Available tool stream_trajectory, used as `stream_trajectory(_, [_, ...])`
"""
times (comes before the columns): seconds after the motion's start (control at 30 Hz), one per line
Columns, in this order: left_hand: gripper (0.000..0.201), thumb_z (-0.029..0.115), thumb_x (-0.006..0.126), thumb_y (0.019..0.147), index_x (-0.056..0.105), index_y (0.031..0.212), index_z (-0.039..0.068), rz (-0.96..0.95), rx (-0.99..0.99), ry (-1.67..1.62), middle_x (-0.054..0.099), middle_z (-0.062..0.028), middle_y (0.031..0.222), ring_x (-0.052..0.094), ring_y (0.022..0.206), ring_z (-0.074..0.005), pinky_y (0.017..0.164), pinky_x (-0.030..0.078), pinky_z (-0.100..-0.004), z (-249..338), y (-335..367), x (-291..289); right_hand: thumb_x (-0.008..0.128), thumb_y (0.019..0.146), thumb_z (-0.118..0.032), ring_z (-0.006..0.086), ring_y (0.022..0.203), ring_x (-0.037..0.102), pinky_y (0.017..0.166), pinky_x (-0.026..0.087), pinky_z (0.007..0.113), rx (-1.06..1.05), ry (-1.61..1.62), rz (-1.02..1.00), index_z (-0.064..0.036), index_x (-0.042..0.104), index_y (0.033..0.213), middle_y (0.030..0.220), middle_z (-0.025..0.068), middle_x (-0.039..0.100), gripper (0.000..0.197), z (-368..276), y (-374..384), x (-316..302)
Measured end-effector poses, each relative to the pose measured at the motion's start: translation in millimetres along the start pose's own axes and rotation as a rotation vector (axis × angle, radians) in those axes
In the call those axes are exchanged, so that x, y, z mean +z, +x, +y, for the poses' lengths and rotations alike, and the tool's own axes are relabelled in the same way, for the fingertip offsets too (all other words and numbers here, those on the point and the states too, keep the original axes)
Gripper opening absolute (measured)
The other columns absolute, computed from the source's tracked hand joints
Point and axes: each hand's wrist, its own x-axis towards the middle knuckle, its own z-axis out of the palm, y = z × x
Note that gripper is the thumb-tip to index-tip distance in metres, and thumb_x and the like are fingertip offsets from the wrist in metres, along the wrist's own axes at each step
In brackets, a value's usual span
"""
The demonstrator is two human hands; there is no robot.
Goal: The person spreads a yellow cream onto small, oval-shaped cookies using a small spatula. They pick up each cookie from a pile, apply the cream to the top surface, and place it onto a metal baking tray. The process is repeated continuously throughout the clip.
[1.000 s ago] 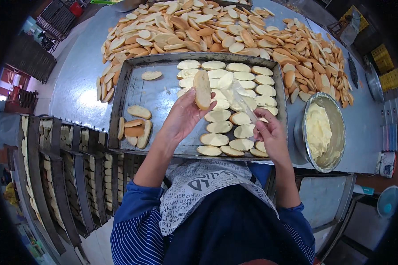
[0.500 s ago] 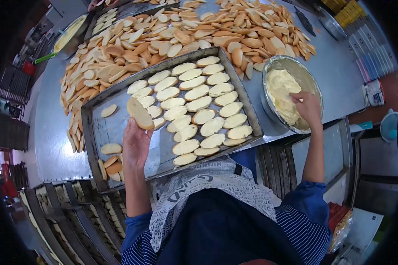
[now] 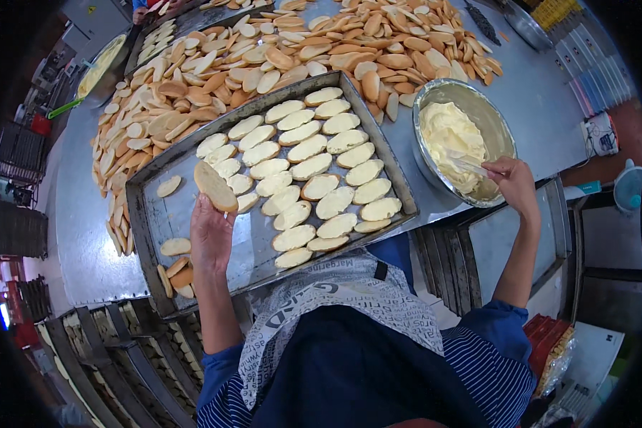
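My left hand (image 3: 211,235) pinches an oval bread slice (image 3: 215,186), bare face up, above the left part of a metal baking tray (image 3: 144,235). Slanting rows of slices spread with pale cream (image 3: 307,148) cover the tray's middle and right. A few plain slices (image 3: 176,247) lie at its left. My right hand (image 3: 515,184) grips a pale, flat spreader (image 3: 469,163), whose blade dips into creamy spread (image 3: 451,132) inside a round metal bowl (image 3: 505,128). The bowl sits to the right of the tray.
A large heap of bread slices (image 3: 278,57) spreads behind the tray on the metal table (image 3: 549,107). Another bowl of cream (image 3: 107,70) with a green handle stands far left, near another person's hand (image 3: 140,14). Stacked trays (image 3: 114,364) fill racks below the table.
My right hand has moved right and down toward the bowl's near rim, and the spreader's blade now shows in the cream. My left hand still holds the slice.
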Motion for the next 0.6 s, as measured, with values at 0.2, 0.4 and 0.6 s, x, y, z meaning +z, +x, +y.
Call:
stream_trajectory(0.2, [0.041,0.028,0.051,0.095,0.041,0.127,0.004,0.001,-0.029,0.018,0.051,-0.0057,0.122,0.051,0.112,-0.0152,0.095,0.043,-0.0311,-0.5,0.0,1.5,0.062,0.076,0.001,0.013,0.064,0.053,0.061,0.04,0.027,-0.077,0.063,-0.046,-0.0001,0.07,0.095,0.07,0.0052,0.059,0.021,-10.4,-7.2,-4.9])
stream_trajectory(0.4, [0.041,0.027,0.051,0.094,0.043,0.127,0.004,0.021,-0.038,0.004,0.053,-0.0064,0.121,0.051,0.113,-0.0165,0.096,0.042,-0.0324,-4.2,-1.3,4.2,0.062,0.08,-0.003,0.0063,0.047,0.041,0.043,0.03,0.023,0.165,0.49,-0.2,0.0031,0.069,0.098,0.067,-0.0003,0.055,0.02,25.7,3.1,-9.4])
stream_trajectory(0.6, [0.038,0.025,0.051,0.094,0.045,0.126,0.005,-0.091,-0.061,-0.135,0.054,-0.0069,0.122,0.051,0.114,-0.0179,0.097,0.042,-0.0346,-10.6,2.1,7.8,0.064,0.082,-0.009,0.0052,0.044,0.04,0.04,0.027,0.021,0.239,0.665,-0.152,0.0025,0.066,0.105,0.068,-0.0012,0.057,0.026,20.9,3.3,3.7])
